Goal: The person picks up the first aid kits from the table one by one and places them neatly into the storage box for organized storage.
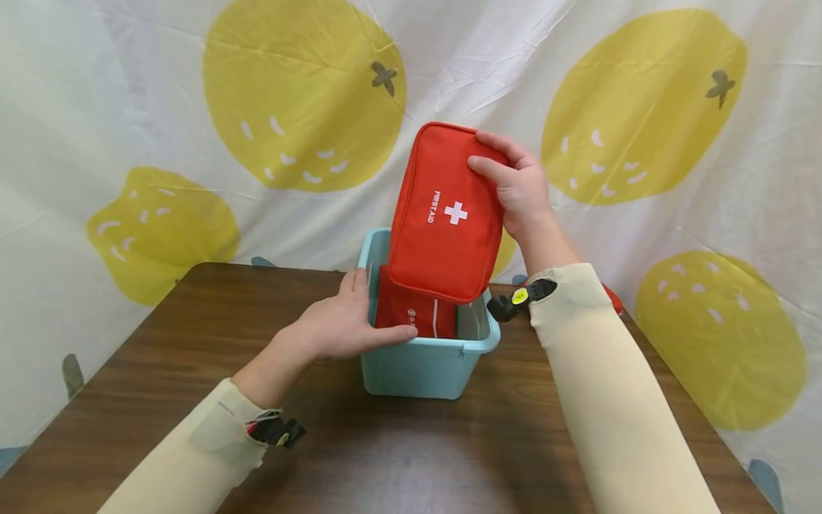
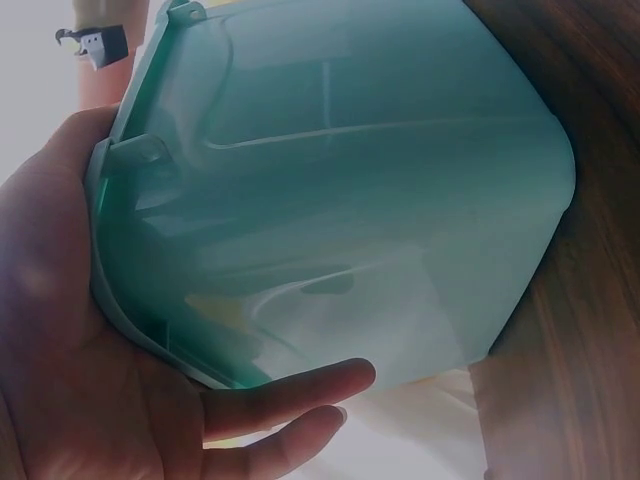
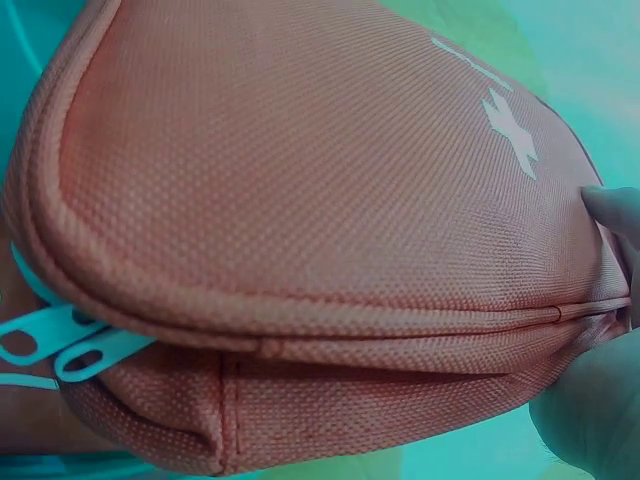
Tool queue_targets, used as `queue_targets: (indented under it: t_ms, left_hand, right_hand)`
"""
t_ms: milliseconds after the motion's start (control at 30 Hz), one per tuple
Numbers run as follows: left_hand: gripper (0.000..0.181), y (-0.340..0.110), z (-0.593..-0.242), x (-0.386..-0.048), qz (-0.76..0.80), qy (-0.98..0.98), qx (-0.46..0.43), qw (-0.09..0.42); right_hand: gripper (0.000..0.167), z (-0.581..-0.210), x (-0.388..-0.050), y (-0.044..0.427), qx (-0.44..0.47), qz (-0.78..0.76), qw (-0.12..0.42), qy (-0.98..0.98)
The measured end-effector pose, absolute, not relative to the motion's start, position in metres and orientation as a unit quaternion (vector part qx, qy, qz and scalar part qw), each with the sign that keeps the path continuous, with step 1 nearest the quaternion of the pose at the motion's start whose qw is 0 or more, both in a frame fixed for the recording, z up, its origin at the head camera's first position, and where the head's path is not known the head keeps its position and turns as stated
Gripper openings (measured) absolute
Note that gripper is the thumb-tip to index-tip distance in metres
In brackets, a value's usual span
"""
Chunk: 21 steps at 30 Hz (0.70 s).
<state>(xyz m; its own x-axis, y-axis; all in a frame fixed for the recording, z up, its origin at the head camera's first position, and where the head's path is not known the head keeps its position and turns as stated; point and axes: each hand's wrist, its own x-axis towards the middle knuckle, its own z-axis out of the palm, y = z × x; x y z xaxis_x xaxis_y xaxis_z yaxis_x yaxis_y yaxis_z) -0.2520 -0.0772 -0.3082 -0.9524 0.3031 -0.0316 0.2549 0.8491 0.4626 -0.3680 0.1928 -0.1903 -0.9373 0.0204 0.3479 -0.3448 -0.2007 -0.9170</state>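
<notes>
A red first aid pouch (image 1: 443, 214) with a white cross is held tilted over a light blue bin (image 1: 414, 368). My right hand (image 1: 516, 182) pinches its upper right edge, thumb on the front face. The pouch (image 3: 300, 180) fills the right wrist view, two zipper pulls at its lower left. Inside the bin, partly hidden by the pouch, lies another red item (image 1: 411, 314) with white print. My left hand (image 1: 340, 321) rests on the bin's left rim, thumb along the front rim; in the left wrist view two fingers stretch along the bin's (image 2: 380, 200) outside.
The bin stands on a dark brown wooden table (image 1: 257, 307). Behind it hangs a white curtain (image 1: 462, 64) printed with yellow lemons. Part of a red object (image 1: 614, 300) shows behind my right sleeve near the table's right edge.
</notes>
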Motion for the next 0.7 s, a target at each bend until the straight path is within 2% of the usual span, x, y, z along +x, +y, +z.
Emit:
queue_targets:
  t_ms: [433, 700]
  left_hand:
    - [0.136, -0.076, -0.308, -0.252, 0.242, 0.957, 0.148, 0.055]
    - [0.137, -0.074, -0.311, -0.252, 0.241, 0.958, 0.146, 0.057]
  right_hand:
    - [0.034, -0.215, -0.394, 0.169, 0.097, 0.763, 0.118, -0.628]
    - [0.032, -0.239, -0.397, 0.164, 0.065, 0.736, 0.106, -0.665]
